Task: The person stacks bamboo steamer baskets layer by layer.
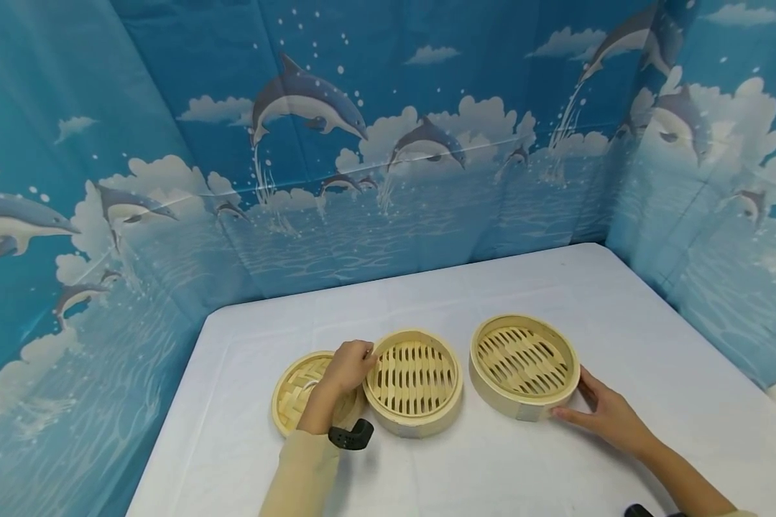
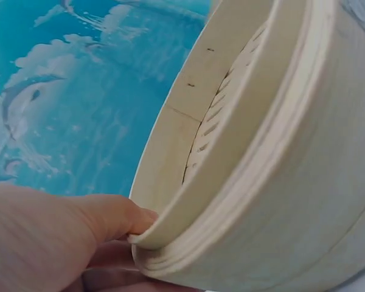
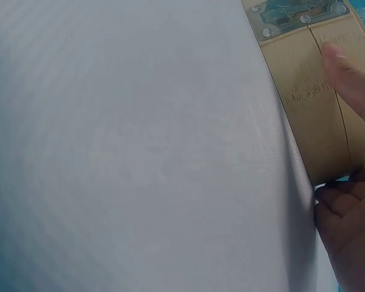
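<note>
Three round bamboo pieces stand in a row on the white table. My left hand (image 1: pixel 349 368) pinches the left rim of the middle steamer basket (image 1: pixel 436 424); in the left wrist view the thumb lies over the thin inner rim, with fingers under the outer edge. Partly behind that forearm is a woven steamer lid (image 1: pixel 291 402) with a pale ring on top. At the right, my right hand (image 1: pixel 611 420) holds the other steamer basket (image 1: pixel 491 393) low on its side. The right wrist view has the thumb on its outer wall, near a riveted metal plate (image 3: pixel 292 18).
White cloth (image 1: pixel 491 474) covers the table (image 1: pixel 388 301). Blue dolphin-print curtains (image 1: pixel 375 179) hang behind it and along both sides. A narrow gap separates the two baskets, while the lid sits close against the middle one. A black band (image 1: pixel 352 436) circles the left wrist.
</note>
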`<action>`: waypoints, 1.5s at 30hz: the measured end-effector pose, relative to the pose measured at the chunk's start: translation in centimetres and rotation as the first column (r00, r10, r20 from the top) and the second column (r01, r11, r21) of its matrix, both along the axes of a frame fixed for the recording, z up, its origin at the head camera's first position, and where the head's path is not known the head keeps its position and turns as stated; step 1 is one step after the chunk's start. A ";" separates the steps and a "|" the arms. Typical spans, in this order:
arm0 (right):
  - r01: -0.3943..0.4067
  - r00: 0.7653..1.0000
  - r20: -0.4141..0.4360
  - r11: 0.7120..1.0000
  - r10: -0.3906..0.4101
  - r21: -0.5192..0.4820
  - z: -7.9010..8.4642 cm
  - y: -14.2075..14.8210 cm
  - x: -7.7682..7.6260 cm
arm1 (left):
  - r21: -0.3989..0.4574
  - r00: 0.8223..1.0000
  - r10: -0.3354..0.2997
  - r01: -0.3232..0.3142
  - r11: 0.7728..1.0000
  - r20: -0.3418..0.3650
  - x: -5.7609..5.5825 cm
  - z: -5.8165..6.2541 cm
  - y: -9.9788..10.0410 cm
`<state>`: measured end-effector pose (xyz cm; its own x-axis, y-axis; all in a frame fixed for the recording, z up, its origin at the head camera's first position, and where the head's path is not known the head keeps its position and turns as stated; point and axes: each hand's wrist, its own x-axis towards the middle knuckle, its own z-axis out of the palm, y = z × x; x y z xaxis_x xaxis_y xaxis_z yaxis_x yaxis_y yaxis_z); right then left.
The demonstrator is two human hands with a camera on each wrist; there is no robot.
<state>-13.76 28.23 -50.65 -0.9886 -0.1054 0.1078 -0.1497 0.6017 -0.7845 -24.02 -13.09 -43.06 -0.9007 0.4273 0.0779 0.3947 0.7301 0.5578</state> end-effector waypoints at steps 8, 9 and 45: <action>0.013 1.000 -0.017 1.000 -0.013 0.018 0.0 0.3 0.2 | 0.098 0.999 -0.033 0.029 0.995 0.038 -1.0 3.0 1.3; 0.015 1.000 -0.019 1.000 -0.015 0.021 0.0 0.3 0.2 | 0.100 0.998 -0.029 0.024 0.995 0.049 -1.1 3.5 1.7; 0.042 0.999 0.024 0.997 -0.043 0.063 0.3 -0.1 0.3 | 0.067 0.995 0.066 -0.071 0.995 0.071 -0.3 4.8 15.7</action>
